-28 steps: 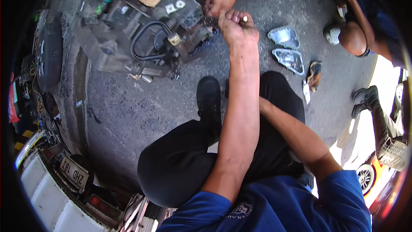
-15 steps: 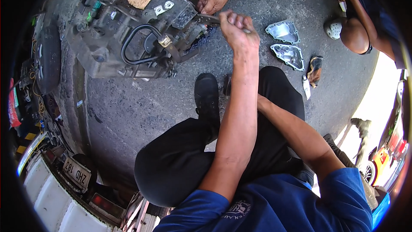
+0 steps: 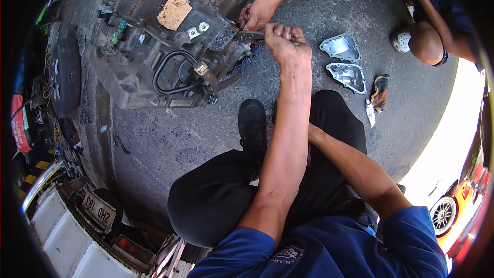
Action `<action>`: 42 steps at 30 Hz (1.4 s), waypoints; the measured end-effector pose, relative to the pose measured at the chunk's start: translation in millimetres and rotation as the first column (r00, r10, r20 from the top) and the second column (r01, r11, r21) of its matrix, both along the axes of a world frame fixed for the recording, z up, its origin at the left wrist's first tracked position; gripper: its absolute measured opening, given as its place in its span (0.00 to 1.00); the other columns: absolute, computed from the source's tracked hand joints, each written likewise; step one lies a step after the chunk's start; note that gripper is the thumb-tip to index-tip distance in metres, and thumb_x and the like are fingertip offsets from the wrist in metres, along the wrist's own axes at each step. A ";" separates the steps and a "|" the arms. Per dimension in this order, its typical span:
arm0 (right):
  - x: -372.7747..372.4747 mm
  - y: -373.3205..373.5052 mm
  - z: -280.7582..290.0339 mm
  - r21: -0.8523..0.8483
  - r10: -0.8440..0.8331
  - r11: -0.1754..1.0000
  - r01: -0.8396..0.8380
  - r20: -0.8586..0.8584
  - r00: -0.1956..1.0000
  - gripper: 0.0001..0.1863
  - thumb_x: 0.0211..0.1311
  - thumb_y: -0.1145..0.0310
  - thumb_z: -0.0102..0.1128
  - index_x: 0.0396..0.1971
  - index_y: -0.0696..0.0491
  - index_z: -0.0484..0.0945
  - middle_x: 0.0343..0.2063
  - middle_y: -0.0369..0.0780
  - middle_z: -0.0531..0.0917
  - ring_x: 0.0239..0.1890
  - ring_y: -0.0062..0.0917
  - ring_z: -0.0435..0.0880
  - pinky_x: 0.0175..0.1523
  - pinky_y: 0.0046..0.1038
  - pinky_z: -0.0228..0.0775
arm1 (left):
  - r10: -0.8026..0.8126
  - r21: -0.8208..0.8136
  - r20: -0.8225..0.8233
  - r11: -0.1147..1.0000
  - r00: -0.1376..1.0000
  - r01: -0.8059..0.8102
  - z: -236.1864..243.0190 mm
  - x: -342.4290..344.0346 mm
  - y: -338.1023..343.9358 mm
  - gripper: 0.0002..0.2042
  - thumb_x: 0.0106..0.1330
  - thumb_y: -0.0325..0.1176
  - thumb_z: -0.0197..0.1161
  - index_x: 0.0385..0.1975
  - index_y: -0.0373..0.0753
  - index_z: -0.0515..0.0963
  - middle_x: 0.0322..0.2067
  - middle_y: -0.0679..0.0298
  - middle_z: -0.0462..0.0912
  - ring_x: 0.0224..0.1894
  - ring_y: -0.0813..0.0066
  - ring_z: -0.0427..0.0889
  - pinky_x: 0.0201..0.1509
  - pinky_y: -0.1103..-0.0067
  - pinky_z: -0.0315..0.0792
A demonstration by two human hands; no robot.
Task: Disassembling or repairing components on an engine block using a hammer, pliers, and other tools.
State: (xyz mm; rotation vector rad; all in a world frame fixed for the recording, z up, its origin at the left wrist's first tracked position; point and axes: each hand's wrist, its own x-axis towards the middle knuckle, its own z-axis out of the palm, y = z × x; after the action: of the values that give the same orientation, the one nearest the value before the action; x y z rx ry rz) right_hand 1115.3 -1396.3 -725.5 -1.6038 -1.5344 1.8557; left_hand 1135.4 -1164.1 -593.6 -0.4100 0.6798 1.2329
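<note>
My left hand (image 3: 288,44) is closed around a flat, dark metal tool (image 3: 250,35). The tool's far end reaches left to the edge of a greasy gearbox (image 3: 126,80), though its exact tip is hard to make out. Just beyond it, another person's hand (image 3: 259,12) rests by the same edge of the gearbox, fingers curled. My right forearm (image 3: 355,164) runs across my thigh. Its hand passes behind my left forearm, so the fingers are hidden.
Two silver metal covers (image 3: 342,48) lie on the pavement to the right, near a dark crumpled pouch (image 3: 380,92) and a white tube (image 3: 370,113). A tan sponge-like block (image 3: 175,12) sits on the gearbox. Another person crouches at upper right; a white vehicle (image 3: 67,237) stands lower left.
The view has shifted a little, so the gearbox and covers appear lower. My left hand keeps hold of the tool at the gearbox edge; the other person's hand stays close by.
</note>
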 end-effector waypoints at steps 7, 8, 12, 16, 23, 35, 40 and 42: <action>-2.1 3.1 -14.8 0.140 0.061 0.988 -0.062 0.015 0.998 0.34 0.51 0.53 0.65 0.58 0.50 0.68 0.58 0.44 0.70 0.64 0.32 0.62 0.67 0.29 0.53 | -0.029 -0.025 -0.109 0.999 0.994 0.026 1.0 6.0 0.6 0.14 0.60 0.30 0.48 0.12 0.49 0.58 0.09 0.77 0.54 0.11 0.86 0.54 0.17 0.89 0.57; -3.7 -0.4 -12.6 -0.060 -0.392 0.920 0.388 -0.175 0.903 0.33 0.50 0.54 0.65 0.56 0.51 0.69 0.58 0.45 0.70 0.63 0.31 0.63 0.66 0.30 0.55 | -0.024 -0.018 -0.094 1.000 0.995 0.022 3.6 7.1 2.0 0.14 0.60 0.30 0.48 0.12 0.49 0.58 0.09 0.77 0.55 0.11 0.86 0.54 0.17 0.89 0.57; -8.1 1.6 -8.2 0.251 0.331 0.879 -0.405 0.289 0.898 0.31 0.52 0.55 0.63 0.55 0.53 0.71 0.54 0.47 0.73 0.60 0.32 0.68 0.63 0.30 0.60 | 0.065 -0.126 0.005 0.990 0.998 -0.064 5.3 9.5 17.1 0.15 0.60 0.31 0.50 0.11 0.50 0.58 0.09 0.77 0.56 0.11 0.86 0.55 0.18 0.88 0.58; -1.0 -8.9 3.6 -0.091 -0.256 0.963 0.253 -0.022 0.966 0.24 0.58 0.60 0.51 0.53 0.55 0.72 0.50 0.44 0.78 0.50 0.32 0.77 0.56 0.32 0.67 | 0.005 -0.088 -0.062 0.996 0.998 -0.011 -11.0 8.2 1.9 0.15 0.59 0.32 0.51 0.11 0.50 0.58 0.09 0.78 0.56 0.11 0.87 0.56 0.18 0.87 0.57; 4.6 3.1 18.5 -0.174 -0.118 0.978 0.112 -0.023 0.993 0.21 0.57 0.65 0.51 0.51 0.57 0.72 0.46 0.46 0.79 0.43 0.36 0.80 0.51 0.34 0.71 | -0.019 0.024 -0.065 1.000 0.998 0.020 -27.1 7.6 -12.0 0.14 0.61 0.33 0.53 0.14 0.50 0.60 0.11 0.78 0.57 0.13 0.87 0.57 0.22 0.86 0.58; 42.0 31.4 53.4 -0.622 -0.248 0.780 0.072 -0.202 0.947 0.16 0.57 0.69 0.55 0.44 0.61 0.75 0.39 0.47 0.82 0.38 0.38 0.82 0.50 0.33 0.70 | -0.278 0.289 0.007 0.920 0.961 0.264 -51.0 -26.4 -35.9 0.13 0.62 0.48 0.61 0.33 0.45 0.74 0.26 0.69 0.73 0.27 0.77 0.70 0.39 0.75 0.69; 42.4 67.9 70.5 -0.126 -0.210 0.955 0.267 0.347 0.914 0.21 0.60 0.66 0.51 0.50 0.64 0.72 0.39 0.60 0.78 0.51 0.46 0.76 0.60 0.34 0.60 | -0.356 0.430 0.069 0.854 0.932 0.294 -63.6 -27.0 -38.1 0.14 0.62 0.47 0.60 0.38 0.44 0.73 0.25 0.70 0.71 0.29 0.76 0.71 0.40 0.74 0.69; 60.3 106.1 83.1 0.057 -0.816 0.568 0.821 0.170 0.553 0.21 0.67 0.59 0.47 0.41 0.64 0.74 0.32 0.49 0.81 0.34 0.33 0.82 0.39 0.31 0.72 | -0.352 0.433 0.022 0.847 0.936 0.308 -65.5 -28.9 -37.8 0.14 0.62 0.47 0.60 0.39 0.44 0.73 0.25 0.70 0.70 0.30 0.76 0.71 0.42 0.73 0.70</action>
State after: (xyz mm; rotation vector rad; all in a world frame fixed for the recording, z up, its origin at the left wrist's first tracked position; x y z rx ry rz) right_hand 1175.6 -1290.2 -642.4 -2.0397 -0.5439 1.1971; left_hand 1106.5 -1201.9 -659.1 0.0132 0.3574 0.9841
